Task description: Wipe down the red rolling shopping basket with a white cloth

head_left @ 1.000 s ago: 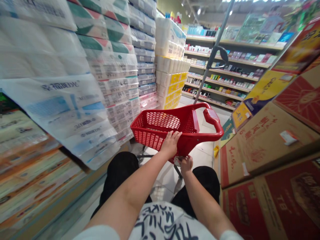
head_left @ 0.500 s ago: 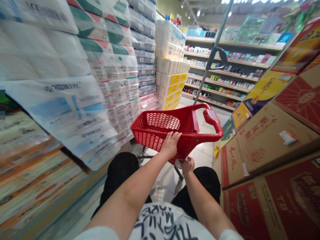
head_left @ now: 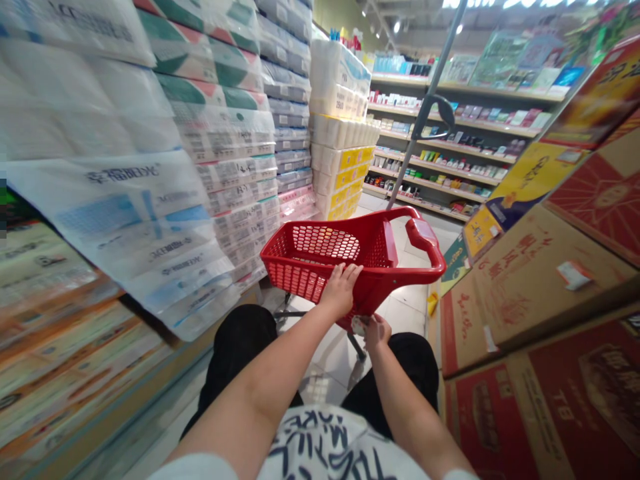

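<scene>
The red plastic shopping cart (head_left: 310, 280), its sides pierced with holes, stands side-on in front of my knees. My left hand (head_left: 341, 290) is closed over its near rim, with the fingertips bent inside. Lower down, under the cart's sloping end, my right hand (head_left: 376, 331) pinches a small crumpled whitish wipe (head_left: 359, 325) against the underside by the frame. Part of the wipe is hidden by my fingers and the cart. The cart's handle (head_left: 434, 247) sticks out to the right. No goods show in the visible part of the basket.
Stacked tissue packs (head_left: 235, 133) rise close on the left. Cardboard cartons (head_left: 530, 287) wall the right side. A grey metal pole (head_left: 425, 110) stands just behind the cart. Shelves (head_left: 450, 133) of small boxed goods run across the back. The tiled floor (head_left: 325, 360) shows between my knees.
My right hand has shifted slightly and its fingers have turned, so more of the whitish wipe shows. My left hand and the cart stay nearly where they were.
</scene>
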Available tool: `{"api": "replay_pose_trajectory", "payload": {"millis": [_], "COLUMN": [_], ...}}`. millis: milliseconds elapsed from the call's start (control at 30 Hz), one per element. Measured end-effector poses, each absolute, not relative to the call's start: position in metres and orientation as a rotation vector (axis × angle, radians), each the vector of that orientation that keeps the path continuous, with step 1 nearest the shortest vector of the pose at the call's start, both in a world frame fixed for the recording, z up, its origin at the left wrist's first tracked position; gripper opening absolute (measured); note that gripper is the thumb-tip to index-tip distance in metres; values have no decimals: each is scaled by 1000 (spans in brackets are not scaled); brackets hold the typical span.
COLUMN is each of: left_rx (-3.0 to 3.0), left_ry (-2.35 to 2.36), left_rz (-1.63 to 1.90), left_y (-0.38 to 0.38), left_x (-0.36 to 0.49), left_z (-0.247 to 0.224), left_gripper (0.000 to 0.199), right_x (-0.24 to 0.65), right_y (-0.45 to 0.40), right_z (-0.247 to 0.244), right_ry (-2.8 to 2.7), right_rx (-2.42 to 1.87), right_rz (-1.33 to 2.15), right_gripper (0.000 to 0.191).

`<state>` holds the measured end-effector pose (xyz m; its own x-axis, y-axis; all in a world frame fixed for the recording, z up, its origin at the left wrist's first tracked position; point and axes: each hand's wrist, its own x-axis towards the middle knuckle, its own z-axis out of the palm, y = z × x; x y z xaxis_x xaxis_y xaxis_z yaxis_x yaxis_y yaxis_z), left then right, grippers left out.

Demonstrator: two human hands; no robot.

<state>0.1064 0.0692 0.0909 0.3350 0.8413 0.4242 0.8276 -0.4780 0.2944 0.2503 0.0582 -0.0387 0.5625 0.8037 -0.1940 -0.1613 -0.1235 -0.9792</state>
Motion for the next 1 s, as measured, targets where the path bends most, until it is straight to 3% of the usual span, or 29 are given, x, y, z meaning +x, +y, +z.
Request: {"api": "replay_pose_trajectory", "payload": {"millis": [367, 567, 767, 1000], "left_rx": [2522, 2484, 2538, 2486], "left_ry": [1593, 1640, 1623, 1637], "left_rz": [814, 841, 819, 801], "left_y": [67, 66, 62, 59], "left_x": [107, 107, 102, 103], "left_z": [95, 97, 103, 110], "left_gripper": [74, 70, 76, 69], "right_x": [271, 259, 246, 253], "right_y": [67, 55, 37, 35], "right_z": [42, 47, 52, 59], "right_ry": [-473, -661, -745, -607], "right_rx": [-1292, -1368, -1261, -1306], "right_rz": [609, 923, 869, 802], "right_gripper": [42, 44, 60, 41]}}
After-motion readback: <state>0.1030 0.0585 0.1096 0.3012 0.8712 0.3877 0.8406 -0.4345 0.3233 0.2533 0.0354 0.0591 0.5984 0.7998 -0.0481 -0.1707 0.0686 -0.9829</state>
